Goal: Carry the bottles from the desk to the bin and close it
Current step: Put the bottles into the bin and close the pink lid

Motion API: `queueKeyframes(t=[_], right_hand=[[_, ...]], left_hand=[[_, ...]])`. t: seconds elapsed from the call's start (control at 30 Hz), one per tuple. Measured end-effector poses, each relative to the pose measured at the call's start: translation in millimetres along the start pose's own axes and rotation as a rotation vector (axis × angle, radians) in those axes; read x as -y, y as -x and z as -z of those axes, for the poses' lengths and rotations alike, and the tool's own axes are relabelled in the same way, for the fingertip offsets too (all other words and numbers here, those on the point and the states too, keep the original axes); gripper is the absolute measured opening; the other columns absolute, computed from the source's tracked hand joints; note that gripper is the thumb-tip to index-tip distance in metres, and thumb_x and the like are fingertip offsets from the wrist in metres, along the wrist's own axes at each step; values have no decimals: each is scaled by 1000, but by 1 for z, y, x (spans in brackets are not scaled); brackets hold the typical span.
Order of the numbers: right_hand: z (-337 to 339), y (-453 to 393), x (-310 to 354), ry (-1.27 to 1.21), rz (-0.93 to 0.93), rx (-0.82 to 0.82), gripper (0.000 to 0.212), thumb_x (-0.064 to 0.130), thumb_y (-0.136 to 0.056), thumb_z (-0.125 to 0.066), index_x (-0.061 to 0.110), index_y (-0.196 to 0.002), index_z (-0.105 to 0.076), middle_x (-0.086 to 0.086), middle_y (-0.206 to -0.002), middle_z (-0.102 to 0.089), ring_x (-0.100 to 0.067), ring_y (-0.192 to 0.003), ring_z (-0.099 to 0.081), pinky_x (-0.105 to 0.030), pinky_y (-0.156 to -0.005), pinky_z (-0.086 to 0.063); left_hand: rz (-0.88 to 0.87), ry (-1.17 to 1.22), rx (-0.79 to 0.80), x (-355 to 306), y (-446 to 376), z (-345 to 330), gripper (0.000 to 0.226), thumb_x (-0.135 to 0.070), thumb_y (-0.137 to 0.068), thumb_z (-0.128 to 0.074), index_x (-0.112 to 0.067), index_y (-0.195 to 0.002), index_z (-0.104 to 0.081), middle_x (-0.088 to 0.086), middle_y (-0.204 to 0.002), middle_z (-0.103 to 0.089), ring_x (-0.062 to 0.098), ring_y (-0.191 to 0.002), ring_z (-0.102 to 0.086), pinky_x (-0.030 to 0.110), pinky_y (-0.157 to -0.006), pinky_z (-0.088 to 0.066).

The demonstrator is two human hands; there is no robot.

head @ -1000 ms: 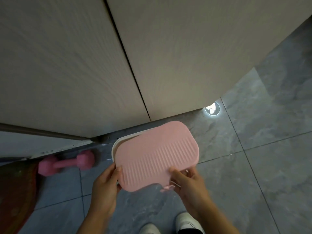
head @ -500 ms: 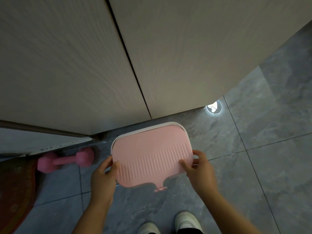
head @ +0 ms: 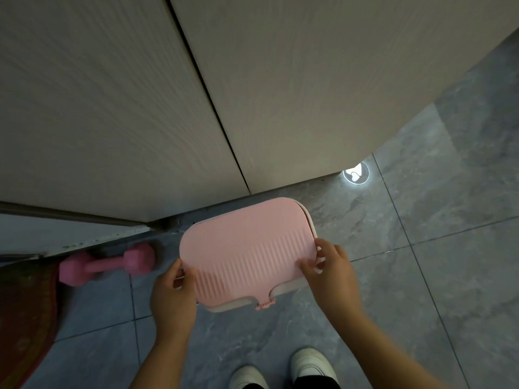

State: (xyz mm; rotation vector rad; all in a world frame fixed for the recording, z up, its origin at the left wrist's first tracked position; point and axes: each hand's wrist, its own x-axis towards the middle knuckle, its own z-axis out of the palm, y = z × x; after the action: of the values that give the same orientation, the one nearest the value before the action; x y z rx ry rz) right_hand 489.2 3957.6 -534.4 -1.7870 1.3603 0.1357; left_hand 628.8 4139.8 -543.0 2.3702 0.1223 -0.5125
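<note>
A pink ribbed lid [head: 247, 248] lies on top of a white bin [head: 289, 289] that stands on the grey tiled floor below me. The lid sits slightly askew, so the bin's white rim shows along the near and right edges. My left hand [head: 174, 290] grips the lid's left edge, thumb on top. My right hand [head: 328, 268] holds the lid's right edge, fingers curled over it. A small pink tab [head: 264, 304] sticks out at the lid's near edge. No bottles are visible; the bin's inside is hidden by the lid.
Beige cabinet doors [head: 252, 94] rise right behind the bin. A pink dumbbell [head: 106, 265] lies on the floor to the left, beside a reddish mat [head: 22, 318]. A round glowing light [head: 355, 174] sits on the floor at the back right. My white shoes [head: 311, 363] are below.
The lid has come down from a tilt onto the bin and shifted slightly left. My right hand moved from the lid's near edge to its right edge.
</note>
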Motion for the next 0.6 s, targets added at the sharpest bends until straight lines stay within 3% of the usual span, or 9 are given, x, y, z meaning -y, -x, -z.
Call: queueKeyframes(t=[0.1,0.2,0.4,0.6], right_hand=[[0,2,-1,43,34,33,61,29,-86,-63,23,-141,-38,-2,-129,-49,-20,-105,-60,-36,-93,-54],[1,1,-3,50,39,28,58,28,-85,-64,22,-139,-41,-3,-127,-50,-21,-103,-60,-37,-92,-54],[1,-6,-4,16,43,-34,47,26,-85,-65,19,-130,-53,-5,-121,-57,-20,-94,-61,-36,-85,-56],[-2,-5,-4,52,69,-6,59,28,-82,-68,21,-136,-45,-2,-125,-53,-21,-101,-60,-39,-88,-56]], left_hand=[[-46,-99,31,-2,2,0,28,-11,-89,-53,-11,-115,-63,16,-102,-63,24,-86,-57,32,-77,-42],[-64,-141,56,-4,3,0,32,-5,-88,-52,-6,-119,-60,22,-109,-60,31,-92,-61,40,-85,-48],[-102,-292,74,-8,5,0,30,-5,-88,-53,0,-118,-56,26,-109,-52,36,-92,-58,36,-82,-45],[-71,-326,125,-8,6,-2,45,-4,-89,-52,0,-132,-42,26,-122,-42,38,-103,-52,41,-94,-43]])
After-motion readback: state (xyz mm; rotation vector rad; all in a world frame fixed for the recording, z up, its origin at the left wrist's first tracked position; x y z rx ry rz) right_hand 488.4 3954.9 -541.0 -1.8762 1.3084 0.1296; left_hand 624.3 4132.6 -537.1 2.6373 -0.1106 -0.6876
